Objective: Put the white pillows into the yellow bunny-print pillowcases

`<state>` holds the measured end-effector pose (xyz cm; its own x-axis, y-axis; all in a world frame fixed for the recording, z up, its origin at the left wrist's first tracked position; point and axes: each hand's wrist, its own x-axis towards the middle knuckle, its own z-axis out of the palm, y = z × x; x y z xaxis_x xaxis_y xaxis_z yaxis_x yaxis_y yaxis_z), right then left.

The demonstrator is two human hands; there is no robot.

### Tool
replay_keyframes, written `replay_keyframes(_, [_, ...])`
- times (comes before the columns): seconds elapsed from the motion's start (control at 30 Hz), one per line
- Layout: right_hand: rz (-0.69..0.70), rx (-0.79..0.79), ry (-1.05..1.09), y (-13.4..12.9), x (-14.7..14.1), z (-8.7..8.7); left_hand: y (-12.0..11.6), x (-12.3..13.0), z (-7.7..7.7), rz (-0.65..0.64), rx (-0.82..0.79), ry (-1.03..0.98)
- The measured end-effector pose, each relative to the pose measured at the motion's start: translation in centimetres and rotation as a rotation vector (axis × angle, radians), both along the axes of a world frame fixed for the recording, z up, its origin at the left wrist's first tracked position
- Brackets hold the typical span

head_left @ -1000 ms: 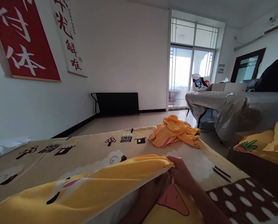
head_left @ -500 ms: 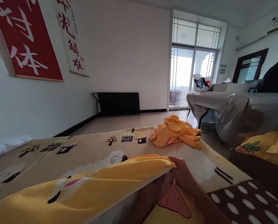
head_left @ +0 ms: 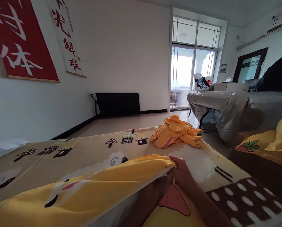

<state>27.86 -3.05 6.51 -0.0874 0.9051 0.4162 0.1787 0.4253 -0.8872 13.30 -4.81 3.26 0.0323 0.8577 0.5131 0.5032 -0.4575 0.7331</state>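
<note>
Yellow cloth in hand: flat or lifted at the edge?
Lifted: the right hand holds up the edge of the yellow cloth, its pale underside shows, and the left hand is in shadow beneath it.

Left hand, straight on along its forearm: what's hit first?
Probably the right hand, pinching the edge of the yellow printed cloth with a pale underside. Depth is unclear; the left hand might brush that cloth first.
</note>
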Motion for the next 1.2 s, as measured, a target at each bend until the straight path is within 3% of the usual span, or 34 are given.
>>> replay_keyframes(0.13, [-0.031,0.032,-0.047,0.1,0.1,0.0,-0.4,-0.2,-0.2,-0.027,-0.049,-0.039])
replay_keyframes(0.27, [-0.048,0.045,-0.061,0.1,0.1,0.0,-1.2,0.0,0.8,-0.042,-0.084,-0.032])
replay_keyframes(0.53, [-0.053,0.045,-0.079,0.2,0.2,-0.1,-0.8,0.2,0.7,-0.174,-0.1,-0.014])
replay_keyframes(0.67, [-0.054,0.057,-0.087,0.4,0.2,-0.2,-1.2,0.0,1.4,-0.228,-0.117,-0.022])
replay_keyframes(0.97, [-0.05,0.074,-0.087,-0.2,0.1,0.6,-1.4,0.0,2.5,-0.421,0.021,0.234])
replay_keyframes(1.1, [-0.023,0.065,-0.082,-0.2,0.2,0.5,-1.3,0.3,2.3,-0.397,0.019,0.172])
replay_keyframes(1.2, [0.007,0.051,-0.054,-0.1,0.1,0.4,-1.0,0.5,1.7,-0.231,-0.015,0.04])
